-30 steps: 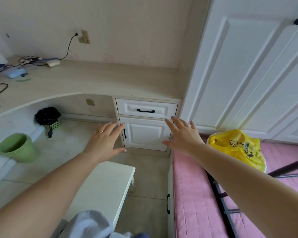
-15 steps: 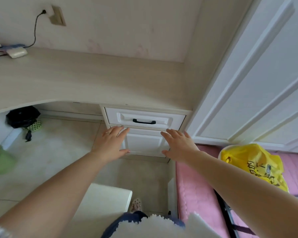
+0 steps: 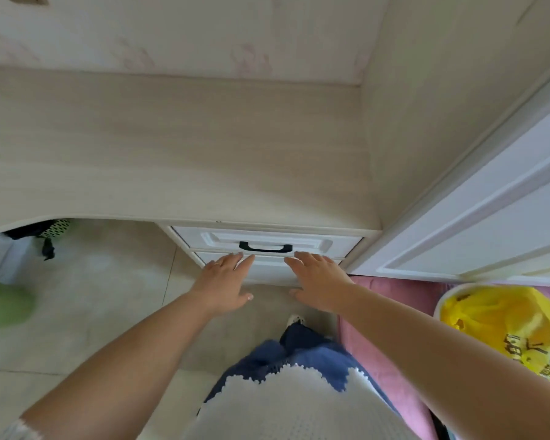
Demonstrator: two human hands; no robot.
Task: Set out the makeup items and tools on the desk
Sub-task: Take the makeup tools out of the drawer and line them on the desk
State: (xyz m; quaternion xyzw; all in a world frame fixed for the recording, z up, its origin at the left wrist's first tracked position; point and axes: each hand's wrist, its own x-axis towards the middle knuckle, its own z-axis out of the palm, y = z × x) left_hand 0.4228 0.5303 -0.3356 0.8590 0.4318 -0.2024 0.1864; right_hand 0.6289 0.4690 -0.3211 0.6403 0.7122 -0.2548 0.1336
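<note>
While no makeup items are in view, we judge we're at the fetch step. Our left hand point(image 3: 224, 282) and right hand point(image 3: 319, 282) reach flat-fingered, holding nothing, just below the drawer point(image 3: 267, 241) under the desk point(image 3: 172, 147). Next: hook the black handle point(image 3: 265, 247) and pull.

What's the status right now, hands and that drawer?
Left hand open, right hand open, both just short of the black handle. Drawer shut. No makeup in view. Nothing blocking.
</note>
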